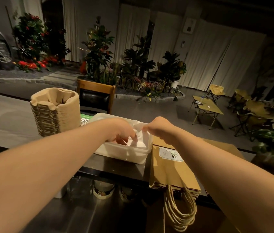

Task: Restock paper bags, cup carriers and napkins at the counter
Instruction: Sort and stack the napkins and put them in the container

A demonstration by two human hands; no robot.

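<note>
While both hands work at the white plastic tub in the middle of the counter, the napkins inside it look thin, soft and nearly weightless, likely to crumple or tear if tugged, so they are best taken as a flat wad by the edges. The left hand reaches down into the tub with fingers curled around the white paper; the right hand pinches a raised corner of it above the right rim. To the left stands a tall stack of moulded pulp cup carriers, stiff, rough and light. Just right of the tub lie flat brown paper bags, smooth and creased, their twisted cord handles hanging over the near edge.
</note>
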